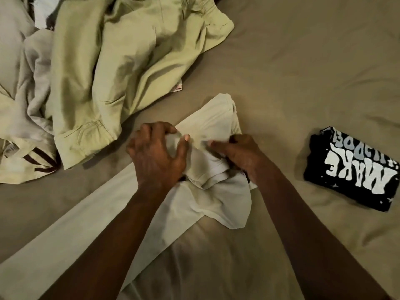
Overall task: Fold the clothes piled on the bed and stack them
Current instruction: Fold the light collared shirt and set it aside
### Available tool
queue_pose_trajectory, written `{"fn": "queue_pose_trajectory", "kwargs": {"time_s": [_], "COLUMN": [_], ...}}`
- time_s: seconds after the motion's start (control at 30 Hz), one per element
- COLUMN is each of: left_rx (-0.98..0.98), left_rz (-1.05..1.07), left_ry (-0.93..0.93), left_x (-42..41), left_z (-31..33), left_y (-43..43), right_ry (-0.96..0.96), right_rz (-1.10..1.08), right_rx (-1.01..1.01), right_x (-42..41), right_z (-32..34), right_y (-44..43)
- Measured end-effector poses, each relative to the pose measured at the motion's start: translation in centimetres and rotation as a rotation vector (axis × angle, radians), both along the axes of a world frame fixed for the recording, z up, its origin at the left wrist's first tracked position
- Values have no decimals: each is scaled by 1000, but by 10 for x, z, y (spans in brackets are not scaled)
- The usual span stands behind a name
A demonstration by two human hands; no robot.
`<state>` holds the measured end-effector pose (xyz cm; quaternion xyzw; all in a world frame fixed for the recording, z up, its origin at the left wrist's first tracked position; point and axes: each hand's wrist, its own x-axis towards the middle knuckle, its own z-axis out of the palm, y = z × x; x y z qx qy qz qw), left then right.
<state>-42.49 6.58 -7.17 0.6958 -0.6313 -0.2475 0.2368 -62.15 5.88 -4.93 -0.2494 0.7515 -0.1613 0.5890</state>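
Gripping a garment [216, 120] on the bed [303, 61].
Clutching bunched cloth with left hand [155, 154] and right hand [240, 155], both curled tight, the right half buried in folds. Flanked by pile [121, 61] at left, cut off by frame, and folded shirt [355, 172] at right, print partly unreadable.

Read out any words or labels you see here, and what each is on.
"MAKE": white, upside down, on the folded black shirt.
Grey word beside it: partly folded under, unreadable.
Tag on the striped garment: too blurred to read.
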Motion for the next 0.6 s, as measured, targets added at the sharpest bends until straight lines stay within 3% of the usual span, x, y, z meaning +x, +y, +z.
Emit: {"fn": "queue_pose_trajectory", "kwargs": {"time_s": [0.07, 0.17, 0.27, 0.33, 0.47, 0.6], "left_rx": [-84, -23, 34, 24, -5, 32], "left_rz": [-212, -501, -576, -534, -505, -544], "left_ry": [54, -9, -140, -180, -229, -299], "left_x": [0, -5, -14, -19, -22, -22], "left_z": [5, 0, -11, -12, -12, -12], "left_y": [19, 44, 56, 59, 63, 69], "right_ry": [-123, -410, -696, -581, -78, 0], "right_rz": [-76, -338, -465, -384, -246, -79], "right_rx": [48, -30, -41, -25, -32, -27], "right_x": [-1, -4, -10, -14, -20, -26], "right_z": [-5, -9, -2, -3, 4, 12], "right_y": [16, 27, 29, 30, 29, 37]}}
